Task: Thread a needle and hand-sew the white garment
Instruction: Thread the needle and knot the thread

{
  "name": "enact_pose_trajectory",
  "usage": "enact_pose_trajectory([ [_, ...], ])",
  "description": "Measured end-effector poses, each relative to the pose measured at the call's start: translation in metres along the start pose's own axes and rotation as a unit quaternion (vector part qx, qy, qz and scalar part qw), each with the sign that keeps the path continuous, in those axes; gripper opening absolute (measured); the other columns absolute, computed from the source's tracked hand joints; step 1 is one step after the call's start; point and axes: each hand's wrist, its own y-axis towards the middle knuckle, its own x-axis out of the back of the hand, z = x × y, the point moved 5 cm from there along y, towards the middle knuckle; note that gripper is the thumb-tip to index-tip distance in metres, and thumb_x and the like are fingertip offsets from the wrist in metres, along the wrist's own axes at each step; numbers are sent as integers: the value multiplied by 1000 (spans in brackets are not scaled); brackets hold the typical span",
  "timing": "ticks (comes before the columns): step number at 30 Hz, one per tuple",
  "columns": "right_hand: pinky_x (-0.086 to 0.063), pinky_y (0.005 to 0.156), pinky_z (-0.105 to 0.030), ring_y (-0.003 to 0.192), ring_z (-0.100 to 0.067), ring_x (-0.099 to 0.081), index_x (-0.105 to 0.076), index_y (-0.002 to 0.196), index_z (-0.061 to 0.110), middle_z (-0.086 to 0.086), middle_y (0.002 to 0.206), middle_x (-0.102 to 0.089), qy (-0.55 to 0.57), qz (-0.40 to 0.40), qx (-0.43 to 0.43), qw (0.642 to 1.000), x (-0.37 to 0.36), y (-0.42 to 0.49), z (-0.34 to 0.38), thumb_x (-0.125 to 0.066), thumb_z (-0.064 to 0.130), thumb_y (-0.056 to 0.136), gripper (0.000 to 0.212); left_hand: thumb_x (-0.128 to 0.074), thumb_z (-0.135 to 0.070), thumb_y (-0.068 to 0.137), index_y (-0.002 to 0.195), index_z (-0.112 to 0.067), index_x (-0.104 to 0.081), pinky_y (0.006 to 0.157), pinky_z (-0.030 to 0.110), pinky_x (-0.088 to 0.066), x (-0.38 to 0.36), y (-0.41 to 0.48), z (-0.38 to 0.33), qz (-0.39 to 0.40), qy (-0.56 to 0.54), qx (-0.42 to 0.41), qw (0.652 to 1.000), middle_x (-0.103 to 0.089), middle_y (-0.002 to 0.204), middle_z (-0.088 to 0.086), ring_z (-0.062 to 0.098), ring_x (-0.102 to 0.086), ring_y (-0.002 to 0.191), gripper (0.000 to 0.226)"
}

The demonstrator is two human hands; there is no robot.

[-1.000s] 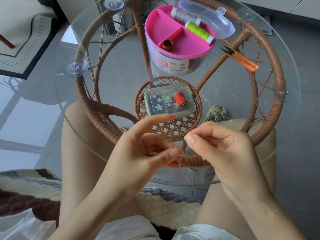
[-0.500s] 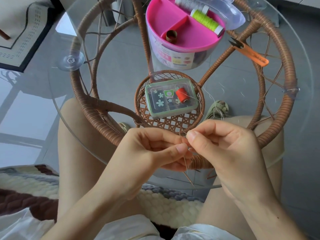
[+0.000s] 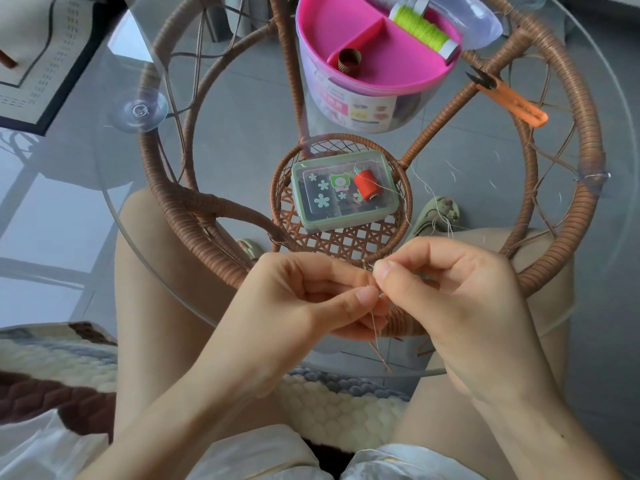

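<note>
Closing up since a second ago, when the left forefinger stood stretched out, the fingers of both hands now meet tip to tip. On the left hand, thumb and forefinger are curled in and pinch a thin sewing needle, whose shaft slants down below the thumb. On the right hand, thumb and forefinger press tight on a fine pale thread, brought against the needle's upper end. Whether the thread has entered the eye cannot be told. From the right hand the thread loops up and away over a round glass surface toward a red thread spool, which is on or under the lid of a green-rimmed clear plastic box; which of the two cannot be told. The box sits mid-surface, over the woven hub of the brown rattan frame beneath the glass. Farther back stands a round pink-trayed sewing tub, its clear lid swung open, holding a lime-green thread spool and a brass-coloured thimble in separate compartments; the tub now runs off the top edge, where earlier it showed whole. Orange-handled thread snips lie to its right, and a clear suction cup lies well to the left. Both hands hang over the near rim of the surface, above the person's bare knees. The white garment lies across the lap at the bottom edge, touched by neither hand, beside a cream-and-brown knitted cushion.
</note>
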Motion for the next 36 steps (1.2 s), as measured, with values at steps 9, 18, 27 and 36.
enact_pose_trajectory([
  [9, -49, 50, -26, 60, -12, -64, -72, 68, 29, 1, 64, -69, -5, 11, -36, 999, 1, 1, -5, -63, 49, 59, 23, -69, -14, 63, 74, -1, -74, 56, 23, -55, 0, -1, 0, -6, 13, 2, 1000, -72, 68, 14, 22, -70, 60, 18],
  [18, -49, 50, -26, 58, -11, -63, -71, 67, 29, 0, 63, -68, -9, 9, -37, 999, 1, 2, -5, -63, 48, 58, 22, -69, -16, 62, 74, -1, -73, 57, 23, -55, -1, 0, 0, -8, 22, -3, 1000, -72, 67, 14, 21, -69, 60, 19],
  [27, -48, 50, -25, 58, -9, -62, -71, 68, 29, 2, 62, -68, -16, 10, -38, 999, 0, 2, -3, -62, 48, 59, 23, -69, -19, 64, 74, -2, -74, 59, 25, -56, 0, -1, 0, -1, 40, -8, 999, -72, 68, 14, 22, -70, 62, 20],
  [36, -49, 46, -22, 49, -10, -62, -72, 63, 23, -3, 56, -66, 45, 15, -60, 997, 0, -2, -1, -70, 26, 66, 5, -68, -14, 65, 73, -2, -74, 56, 23, -55, 1, -5, 3, 0, -4, 25, 1000, -72, 70, 13, 19, -70, 61, 16],
])
